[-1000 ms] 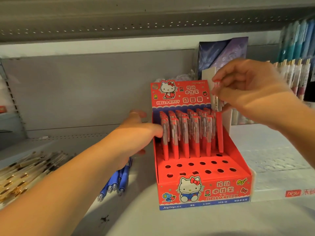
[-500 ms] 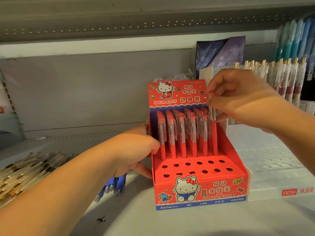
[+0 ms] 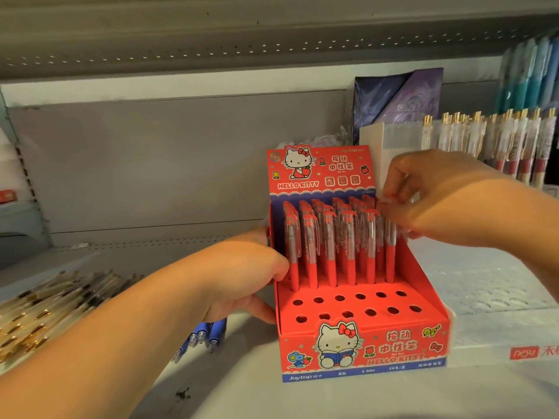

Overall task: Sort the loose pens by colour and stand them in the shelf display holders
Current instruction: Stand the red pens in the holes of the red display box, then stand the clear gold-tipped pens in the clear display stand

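Note:
A red Hello Kitty display holder stands on the shelf, its back rows filled with several red pens. Its two front rows of holes are bare. My left hand grips the holder's left wall. My right hand pinches the top of a red pen standing at the right end of the front filled row. Loose blue pens lie on the shelf beneath my left wrist, partly hidden.
A pile of clear, gold-trimmed pens lies at the left. Upright gold-capped pens stand in a display at the back right, with a purple package behind. A white flat box sits right of the holder.
My right hand has lowered the red pen into a hole at the right end of the row. My left hand moved from beside the holder to gripping its left wall.

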`<state>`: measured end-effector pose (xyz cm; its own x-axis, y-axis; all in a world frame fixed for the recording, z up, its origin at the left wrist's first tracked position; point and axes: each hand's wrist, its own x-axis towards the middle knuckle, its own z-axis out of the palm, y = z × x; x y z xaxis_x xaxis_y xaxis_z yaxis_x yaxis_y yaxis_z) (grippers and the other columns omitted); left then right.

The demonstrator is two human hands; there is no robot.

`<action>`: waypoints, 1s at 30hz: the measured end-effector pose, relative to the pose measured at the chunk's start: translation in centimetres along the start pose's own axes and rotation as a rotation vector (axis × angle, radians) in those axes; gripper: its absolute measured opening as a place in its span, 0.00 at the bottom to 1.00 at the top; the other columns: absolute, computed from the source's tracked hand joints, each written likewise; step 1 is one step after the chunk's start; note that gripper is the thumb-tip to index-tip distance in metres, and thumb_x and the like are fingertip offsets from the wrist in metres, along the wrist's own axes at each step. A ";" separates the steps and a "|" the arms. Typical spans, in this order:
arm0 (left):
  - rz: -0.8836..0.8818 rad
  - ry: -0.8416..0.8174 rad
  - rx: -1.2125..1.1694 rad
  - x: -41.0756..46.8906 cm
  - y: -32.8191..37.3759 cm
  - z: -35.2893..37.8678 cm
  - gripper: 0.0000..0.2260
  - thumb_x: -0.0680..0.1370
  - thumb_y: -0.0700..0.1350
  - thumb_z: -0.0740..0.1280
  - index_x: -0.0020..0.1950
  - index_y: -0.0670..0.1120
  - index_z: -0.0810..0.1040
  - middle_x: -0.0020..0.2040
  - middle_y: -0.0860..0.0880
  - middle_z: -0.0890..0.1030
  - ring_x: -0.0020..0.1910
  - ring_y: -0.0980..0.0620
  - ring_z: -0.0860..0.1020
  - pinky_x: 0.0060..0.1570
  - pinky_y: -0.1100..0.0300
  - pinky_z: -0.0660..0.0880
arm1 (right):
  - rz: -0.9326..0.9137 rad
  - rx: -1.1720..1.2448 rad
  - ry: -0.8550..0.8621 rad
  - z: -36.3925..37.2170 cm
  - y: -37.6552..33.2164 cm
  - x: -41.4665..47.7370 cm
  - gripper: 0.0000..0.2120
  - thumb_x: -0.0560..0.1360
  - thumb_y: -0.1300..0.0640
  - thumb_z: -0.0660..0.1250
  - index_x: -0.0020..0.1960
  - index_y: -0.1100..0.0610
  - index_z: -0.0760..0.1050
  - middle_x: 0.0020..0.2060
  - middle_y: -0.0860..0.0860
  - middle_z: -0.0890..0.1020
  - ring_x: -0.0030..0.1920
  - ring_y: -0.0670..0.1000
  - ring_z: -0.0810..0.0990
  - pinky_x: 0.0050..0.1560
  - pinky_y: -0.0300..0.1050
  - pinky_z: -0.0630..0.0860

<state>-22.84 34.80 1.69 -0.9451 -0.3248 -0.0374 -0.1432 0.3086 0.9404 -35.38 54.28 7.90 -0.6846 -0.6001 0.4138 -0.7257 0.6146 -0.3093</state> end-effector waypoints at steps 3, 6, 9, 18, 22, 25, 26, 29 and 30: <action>0.000 0.008 0.021 0.0 0.1 0.0 0.23 0.75 0.28 0.54 0.55 0.52 0.78 0.53 0.43 0.84 0.53 0.44 0.83 0.49 0.33 0.79 | 0.042 0.046 -0.136 0.4 0.1 -0.2 0.06 0.77 0.60 0.66 0.46 0.50 0.73 0.32 0.50 0.85 0.30 0.48 0.85 0.40 0.49 0.83; -0.002 0.006 0.050 0.1 0.1 -0.1 0.23 0.75 0.28 0.54 0.57 0.52 0.78 0.54 0.43 0.84 0.53 0.45 0.83 0.49 0.34 0.79 | 0.018 -0.010 -0.127 0.4 0.1 -0.2 0.06 0.76 0.58 0.66 0.46 0.48 0.72 0.31 0.48 0.85 0.30 0.46 0.84 0.39 0.46 0.81; -0.007 0.010 0.079 0.0 0.2 -0.2 0.23 0.75 0.29 0.55 0.56 0.53 0.78 0.52 0.45 0.85 0.54 0.45 0.83 0.50 0.34 0.79 | -0.005 -0.108 -0.102 0.3 0.0 -0.2 0.04 0.74 0.53 0.68 0.45 0.46 0.73 0.38 0.45 0.81 0.39 0.48 0.80 0.38 0.41 0.75; -0.066 0.157 0.271 -1.3 1.4 -0.7 0.09 0.77 0.47 0.66 0.57 0.55 0.78 0.57 0.50 0.81 0.55 0.49 0.81 0.49 0.47 0.83 | -0.044 -0.093 0.321 -0.2 -0.7 -1.0 0.20 0.68 0.39 0.54 0.53 0.42 0.77 0.44 0.44 0.82 0.46 0.54 0.80 0.50 0.49 0.80; 0.006 0.338 0.267 -3.8 1.8 -2.4 0.05 0.76 0.48 0.69 0.51 0.56 0.78 0.55 0.52 0.81 0.50 0.53 0.82 0.49 0.52 0.83 | -0.229 0.059 0.280 0.8 -1.4 -1.9 0.16 0.75 0.44 0.63 0.61 0.42 0.77 0.55 0.47 0.84 0.54 0.55 0.81 0.56 0.50 0.78; 0.016 0.411 0.307 -6.9 1.2 -3.8 0.09 0.73 0.51 0.70 0.53 0.55 0.79 0.55 0.47 0.82 0.51 0.50 0.83 0.53 0.50 0.82 | -0.348 0.252 0.063 2.0 -3.1 -2.3 0.13 0.76 0.44 0.64 0.60 0.34 0.76 0.50 0.40 0.84 0.49 0.49 0.81 0.52 0.43 0.78; 0.011 0.426 0.331 -8.0 0.9 -4.2 0.12 0.71 0.53 0.70 0.54 0.56 0.79 0.55 0.47 0.82 0.53 0.50 0.82 0.54 0.50 0.81 | -0.394 0.240 0.016 2.5 -3.9 -2.5 0.11 0.77 0.44 0.63 0.58 0.33 0.76 0.47 0.37 0.83 0.48 0.47 0.80 0.49 0.40 0.76; -0.018 0.456 0.411 -11.0 0.1 -5.4 0.16 0.76 0.51 0.70 0.63 0.54 0.75 0.57 0.52 0.80 0.55 0.51 0.80 0.56 0.52 0.79 | -0.456 0.204 -0.093 3.9 -6.2 -2.3 0.20 0.78 0.42 0.63 0.70 0.41 0.72 0.62 0.43 0.79 0.61 0.48 0.77 0.55 0.38 0.68; -0.031 0.468 0.429 -11.8 -0.3 -5.8 0.17 0.77 0.50 0.69 0.64 0.53 0.75 0.58 0.53 0.79 0.55 0.52 0.79 0.58 0.52 0.77 | -0.451 0.200 -0.119 4.3 -7.0 -2.2 0.24 0.78 0.41 0.63 0.73 0.44 0.70 0.67 0.45 0.77 0.64 0.48 0.75 0.57 0.38 0.66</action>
<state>-9.96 33.34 3.85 -0.7236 -0.6662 0.1804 -0.3656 0.5917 0.7185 -29.05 49.07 5.48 -0.2946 -0.8445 0.4472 -0.9418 0.1775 -0.2854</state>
